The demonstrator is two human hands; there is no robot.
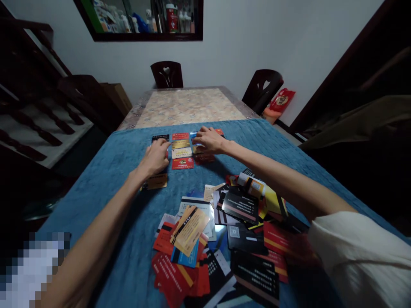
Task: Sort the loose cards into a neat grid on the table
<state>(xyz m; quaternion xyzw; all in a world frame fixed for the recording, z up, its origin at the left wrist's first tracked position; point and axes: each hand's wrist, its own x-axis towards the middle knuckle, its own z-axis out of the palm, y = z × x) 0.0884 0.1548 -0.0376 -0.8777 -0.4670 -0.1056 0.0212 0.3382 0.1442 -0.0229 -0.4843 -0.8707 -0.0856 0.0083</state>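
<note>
My left hand (156,158) reaches over the left column of laid-out cards, fingers bent down near a black card (160,137) and partly covering the cards beneath. A gold card (158,181) lies close behind its wrist. My right hand (209,140) rests over the right-hand cards with its fingers apart, hiding most of them. Between the hands, a column of cards runs from a red card (180,136) through a gold card (180,144) and a cream card (181,153) to another red card (183,163). I see no card lifted in either hand.
A loose heap of overlapping cards, including a tan card (190,230) and a black card (240,204), lies nearest me under my right forearm. A blue cloth (128,149) covers the near part of the table (192,102). Dark chairs (263,87) stand around it.
</note>
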